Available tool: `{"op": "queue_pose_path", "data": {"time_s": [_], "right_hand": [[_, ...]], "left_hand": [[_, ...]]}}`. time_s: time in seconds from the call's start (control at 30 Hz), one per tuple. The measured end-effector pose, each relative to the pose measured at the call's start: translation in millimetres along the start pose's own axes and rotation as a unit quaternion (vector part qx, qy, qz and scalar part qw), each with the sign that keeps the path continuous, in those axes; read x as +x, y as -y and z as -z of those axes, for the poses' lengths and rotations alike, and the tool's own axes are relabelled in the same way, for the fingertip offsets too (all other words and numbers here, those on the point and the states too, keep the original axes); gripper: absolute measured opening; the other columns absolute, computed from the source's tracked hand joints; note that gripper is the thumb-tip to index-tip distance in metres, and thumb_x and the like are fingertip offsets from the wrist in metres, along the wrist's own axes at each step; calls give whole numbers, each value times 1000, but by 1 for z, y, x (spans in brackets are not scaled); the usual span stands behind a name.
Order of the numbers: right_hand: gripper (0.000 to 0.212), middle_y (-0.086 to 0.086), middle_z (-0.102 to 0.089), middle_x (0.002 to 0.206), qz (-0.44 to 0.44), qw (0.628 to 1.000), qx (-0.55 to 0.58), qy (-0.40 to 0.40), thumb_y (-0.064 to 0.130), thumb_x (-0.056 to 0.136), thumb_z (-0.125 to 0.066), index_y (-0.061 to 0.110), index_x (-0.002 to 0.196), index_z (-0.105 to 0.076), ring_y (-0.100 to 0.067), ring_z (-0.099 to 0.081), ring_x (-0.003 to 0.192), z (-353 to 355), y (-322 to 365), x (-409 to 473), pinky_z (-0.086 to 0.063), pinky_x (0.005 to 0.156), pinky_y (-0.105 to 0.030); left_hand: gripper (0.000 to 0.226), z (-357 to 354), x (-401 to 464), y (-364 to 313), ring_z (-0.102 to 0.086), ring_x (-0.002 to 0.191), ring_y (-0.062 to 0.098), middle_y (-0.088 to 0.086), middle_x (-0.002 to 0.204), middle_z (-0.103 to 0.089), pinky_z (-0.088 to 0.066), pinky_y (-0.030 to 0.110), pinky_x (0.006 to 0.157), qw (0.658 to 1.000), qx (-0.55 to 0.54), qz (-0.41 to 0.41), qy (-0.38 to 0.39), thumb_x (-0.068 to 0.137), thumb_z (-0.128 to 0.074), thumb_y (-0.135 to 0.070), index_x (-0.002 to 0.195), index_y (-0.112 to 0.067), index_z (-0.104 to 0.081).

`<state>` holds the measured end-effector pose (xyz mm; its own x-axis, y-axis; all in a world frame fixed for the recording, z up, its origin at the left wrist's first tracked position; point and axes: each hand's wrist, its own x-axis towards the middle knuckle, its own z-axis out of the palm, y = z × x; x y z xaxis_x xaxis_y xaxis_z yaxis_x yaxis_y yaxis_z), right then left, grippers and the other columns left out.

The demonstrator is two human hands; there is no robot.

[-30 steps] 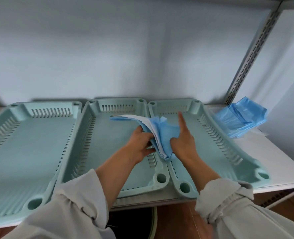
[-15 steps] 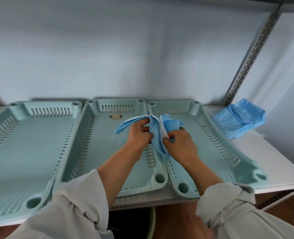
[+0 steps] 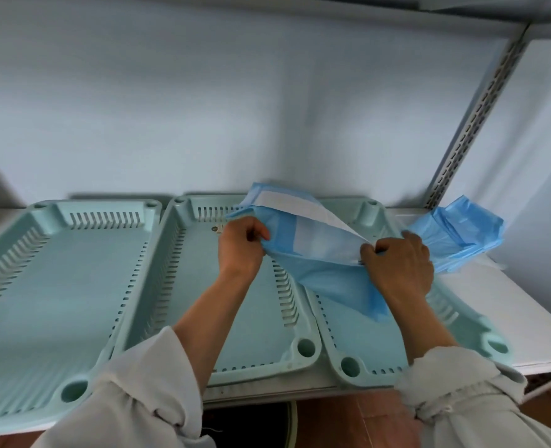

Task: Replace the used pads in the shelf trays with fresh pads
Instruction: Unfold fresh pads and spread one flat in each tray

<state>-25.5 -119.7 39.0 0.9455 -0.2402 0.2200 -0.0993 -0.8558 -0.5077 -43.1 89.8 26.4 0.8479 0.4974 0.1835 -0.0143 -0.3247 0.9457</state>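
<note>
Left hand: my left hand (image 3: 242,245) pinches one edge of the fresh pad (image 3: 313,250), fingers curled round the blue backing, above the far end of the middle tray (image 3: 167,286).
Right hand: my right hand (image 3: 398,265) grips the opposite edge, fingers closed on it, over the right tray (image 3: 358,334).
Pad: half unfolded and stretched between both hands, white face showing on top, a blue flap hanging down toward the right tray's floor; not yet laid flat.
Spare pads: a folded blue stack (image 3: 458,237) lies on the white shelf (image 3: 500,305) just beside the right tray.
Left tray: the left tray (image 3: 57,286) shows a bare floor, no pad in it.
Done so far: all three trays look free of used pads, so I judge the removal finished.
Left to do: none holds a fresh pad yet; I need to open this one fully, lay it in a tray, then line the other two from the stack.
</note>
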Motion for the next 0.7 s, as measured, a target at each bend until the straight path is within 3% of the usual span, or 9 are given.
{"op": "queue_pose_path", "data": {"time_s": [0.1,0.17,0.23,0.3,0.43,0.5,0.57,0.63,0.7], "right_hand": [[25,-8,-59,85,10,998,34,50,32,81,-56,15,65,-63,-30,-57,86,1,7,-6,-44,71,-33],[30,-2,-49,58,20,991,79,107,28,79,-57,14,54,-48,-23,-50,62,-3,16,-11,-37,57,-29],[35,1,-39,49,37,986,100,124,24,77,-59,15,50,-39,-19,-41,53,-7,24,-16,-32,53,-29],[32,0,-41,50,41,983,125,129,22,77,-59,15,50,-42,-17,-40,52,-11,28,-17,-33,53,-29],[26,-1,-49,55,62,966,188,167,16,81,-61,11,57,-52,-16,-46,56,-17,35,-20,-38,57,-27],[22,-2,-54,58,62,957,219,180,16,82,-62,10,61,-58,-15,-50,58,-19,37,-20,-41,58,-27],[24,-4,-53,57,26,950,274,148,17,79,-62,12,57,-56,-17,-50,58,-18,32,-14,-44,59,-31],[16,-7,-53,58,-44,939,331,79,21,75,-60,11,61,-60,-21,-52,62,-12,21,-1,-53,67,-44],[13,-7,-58,66,-85,954,285,43,21,77,-61,11,73,-67,-27,-58,72,-5,3,9,-53,79,-47]], "left_hand": [[49,-2,-4,-2,-65,93,28,9,102,-67,-58,45,81,998,-27,28,41,83,-39,16,97,-17,-72],[45,-3,-6,-4,-62,100,27,11,122,-60,-57,45,84,993,-41,68,87,91,-45,7,128,-14,-58],[57,-6,-10,-2,-57,111,26,5,132,-52,-54,45,91,982,-31,83,165,90,-56,-5,143,-19,-40],[71,-10,-16,-1,-48,125,24,1,137,-44,-47,44,101,966,13,74,246,86,-61,-8,147,-23,-28],[75,-20,-24,0,-41,131,25,5,142,-40,-40,41,107,937,97,30,335,87,-52,3,148,-29,-23],[70,-20,-23,1,-42,131,25,6,144,-41,-38,35,107,929,172,-21,326,88,-45,7,147,-27,-29],[63,-13,-19,0,-48,126,23,4,141,-48,-39,29,103,939,227,-73,247,87,-43,10,140,-26,-45],[63,-2,-12,-1,-57,114,25,4,131,-58,-46,29,94,955,235,-76,163,81,-43,13,127,-27,-60],[67,7,-6,1,-60,105,27,5,124,-63,-51,31,85,969,210,-55,122,76,-40,15,122,-28,-64]]}}
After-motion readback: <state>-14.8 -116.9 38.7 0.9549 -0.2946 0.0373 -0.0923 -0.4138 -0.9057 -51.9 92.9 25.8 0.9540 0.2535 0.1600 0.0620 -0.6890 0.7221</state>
